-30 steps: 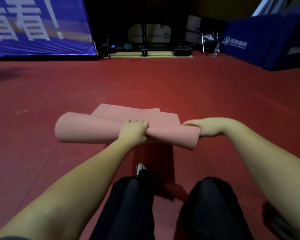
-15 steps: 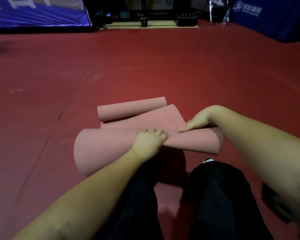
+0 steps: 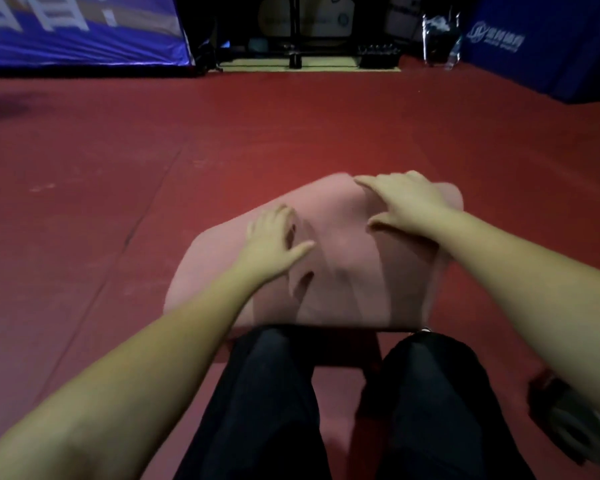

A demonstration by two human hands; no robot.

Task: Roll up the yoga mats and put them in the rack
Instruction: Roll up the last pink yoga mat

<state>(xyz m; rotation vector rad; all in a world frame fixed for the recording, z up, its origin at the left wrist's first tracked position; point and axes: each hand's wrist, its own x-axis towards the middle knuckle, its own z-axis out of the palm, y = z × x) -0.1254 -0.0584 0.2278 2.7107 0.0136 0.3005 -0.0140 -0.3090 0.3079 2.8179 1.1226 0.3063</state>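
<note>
A pink yoga mat (image 3: 343, 282) lies in a loose, blurred bundle on the red floor just in front of my knees. My left hand (image 3: 274, 240) rests on its left part with the fingers spread. My right hand (image 3: 406, 202) lies flat on the far right part, fingers stretched out toward the left. Neither hand is curled round the mat. The mat's near edge is hidden behind my black-trousered legs. No rack that I can make out is in view.
Red floor (image 3: 118, 161) stretches out ahead and to both sides. A blue banner (image 3: 80, 29) stands at the far left, blue padding (image 3: 551, 46) at the far right. Dark equipment (image 3: 298, 32) and a chair (image 3: 442, 39) line the back. A dark object (image 3: 568, 420) lies at my lower right.
Both hands have let go of the rolled mat and now lie flat on it with fingers spread. The mat has come closer to my legs and looks looser and wider.
</note>
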